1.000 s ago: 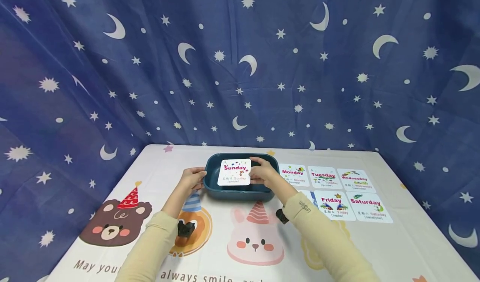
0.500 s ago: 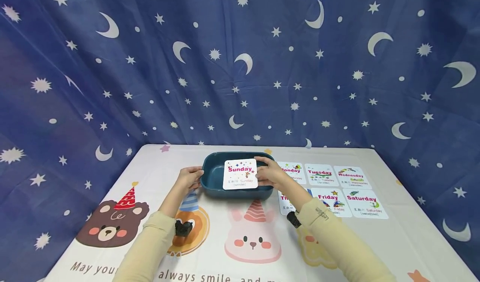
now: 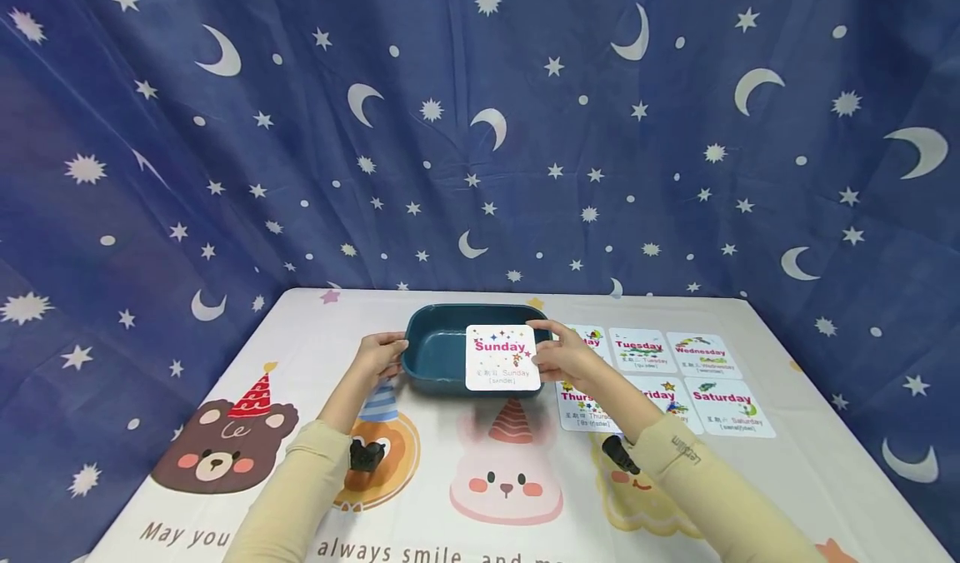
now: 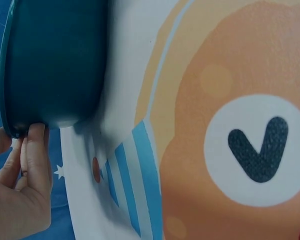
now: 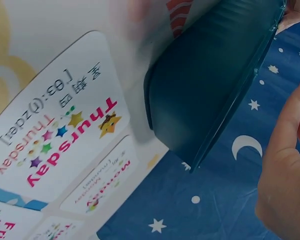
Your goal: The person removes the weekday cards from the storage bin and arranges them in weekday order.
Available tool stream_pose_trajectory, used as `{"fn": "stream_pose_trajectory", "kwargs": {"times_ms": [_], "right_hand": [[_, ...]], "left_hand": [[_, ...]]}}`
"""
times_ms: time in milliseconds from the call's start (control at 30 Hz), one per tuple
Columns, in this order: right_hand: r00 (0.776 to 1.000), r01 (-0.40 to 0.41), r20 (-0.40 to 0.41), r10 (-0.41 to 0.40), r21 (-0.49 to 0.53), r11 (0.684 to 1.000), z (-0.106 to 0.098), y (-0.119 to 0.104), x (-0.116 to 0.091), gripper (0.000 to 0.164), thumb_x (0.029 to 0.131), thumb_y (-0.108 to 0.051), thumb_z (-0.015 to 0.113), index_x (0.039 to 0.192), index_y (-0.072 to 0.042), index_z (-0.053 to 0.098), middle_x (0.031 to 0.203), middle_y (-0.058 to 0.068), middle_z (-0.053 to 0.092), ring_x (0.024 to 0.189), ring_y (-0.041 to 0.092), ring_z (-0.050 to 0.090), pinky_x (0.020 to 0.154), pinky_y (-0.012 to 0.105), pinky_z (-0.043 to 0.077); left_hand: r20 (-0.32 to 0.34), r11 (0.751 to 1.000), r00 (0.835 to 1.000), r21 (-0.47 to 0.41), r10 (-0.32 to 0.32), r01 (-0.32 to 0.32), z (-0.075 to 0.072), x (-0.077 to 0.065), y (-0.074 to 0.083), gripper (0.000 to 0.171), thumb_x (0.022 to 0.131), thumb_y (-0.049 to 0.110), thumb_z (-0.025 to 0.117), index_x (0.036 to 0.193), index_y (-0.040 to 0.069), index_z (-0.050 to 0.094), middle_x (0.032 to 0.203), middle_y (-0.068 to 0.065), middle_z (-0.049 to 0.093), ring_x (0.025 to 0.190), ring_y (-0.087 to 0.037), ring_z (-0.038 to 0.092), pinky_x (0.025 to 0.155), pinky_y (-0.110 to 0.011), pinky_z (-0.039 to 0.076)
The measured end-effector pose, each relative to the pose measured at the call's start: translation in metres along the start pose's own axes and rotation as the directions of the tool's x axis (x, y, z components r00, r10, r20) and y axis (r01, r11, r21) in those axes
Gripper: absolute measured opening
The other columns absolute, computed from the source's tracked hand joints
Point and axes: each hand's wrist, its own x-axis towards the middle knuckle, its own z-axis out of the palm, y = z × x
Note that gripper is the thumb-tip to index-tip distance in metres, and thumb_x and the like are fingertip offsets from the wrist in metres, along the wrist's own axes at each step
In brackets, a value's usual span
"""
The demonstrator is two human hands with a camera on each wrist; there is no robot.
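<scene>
A dark teal plastic bin [image 3: 435, 351] stands on the table's printed cloth. My left hand [image 3: 380, 356] pinches its left rim, thumb and fingers on either side, as the left wrist view shows with the hand [image 4: 27, 192] at the bin's end [image 4: 55, 65]. Between the fingers of my right hand [image 3: 566, 357] is a white "Sunday" card [image 3: 501, 365], held by its right edge. It hangs in front of the bin's right half and hides part of it. In the right wrist view the hand [image 5: 285, 175] shows beside the bin [image 5: 205, 75], but the card is out of sight.
Right of the bin, weekday cards lie in two rows: Monday [image 3: 592, 338], partly covered, Tuesday [image 3: 641, 351], Wednesday [image 3: 703, 355], then Thursday [image 3: 577, 409], Friday and Saturday [image 3: 729, 406]. My right forearm crosses over the front row. A starry blue curtain [image 3: 480, 130] hangs behind the table.
My right hand has carried the Sunday card rightward and a little nearer, from over the bin's middle to its right side. The left hand keeps its hold on the rim.
</scene>
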Motion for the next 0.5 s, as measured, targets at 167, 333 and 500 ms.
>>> {"fn": "stream_pose_trajectory", "kwargs": {"times_ms": [167, 333, 500], "right_hand": [[1.000, 0.026, 0.003, -0.026, 0.006, 1.000, -0.004, 0.005, -0.008, 0.066, 0.084, 0.009, 0.054, 0.143, -0.009, 0.033, 0.079, 0.000, 0.058, 0.059, 0.011, 0.059, 0.056, 0.023, 0.051], [0.999, 0.046, -0.009, -0.046, 0.002, 0.999, -0.012, 0.012, -0.019, 0.062, 0.085, 0.007, 0.055, 0.141, -0.007, 0.034, 0.078, -0.001, 0.060, 0.062, 0.010, 0.062, 0.059, 0.025, 0.053], [0.998, 0.056, -0.026, -0.057, -0.022, 0.998, -0.020, 0.015, -0.029, 0.060, 0.085, 0.005, 0.056, 0.139, -0.006, 0.033, 0.074, -0.002, 0.060, 0.061, 0.009, 0.059, 0.057, 0.024, 0.051]], "left_hand": [[0.009, 1.000, 1.000, -0.010, 0.001, -0.001, 0.000, -0.001, -0.002, 0.037, 0.095, 0.010, 0.054, 0.129, -0.004, 0.052, 0.082, -0.001, 0.064, 0.062, -0.003, 0.059, 0.062, -0.022, 0.055], [0.003, 1.000, 1.000, -0.006, 0.002, -0.002, 0.001, 0.000, 0.000, 0.036, 0.095, 0.010, 0.054, 0.128, -0.004, 0.053, 0.081, 0.000, 0.062, 0.061, -0.003, 0.058, 0.063, -0.022, 0.055], [-0.007, 1.000, 1.000, 0.005, 0.003, -0.003, 0.000, 0.000, 0.001, 0.035, 0.095, 0.010, 0.054, 0.127, -0.004, 0.053, 0.085, -0.003, 0.063, 0.062, -0.004, 0.058, 0.063, -0.022, 0.055]]}}
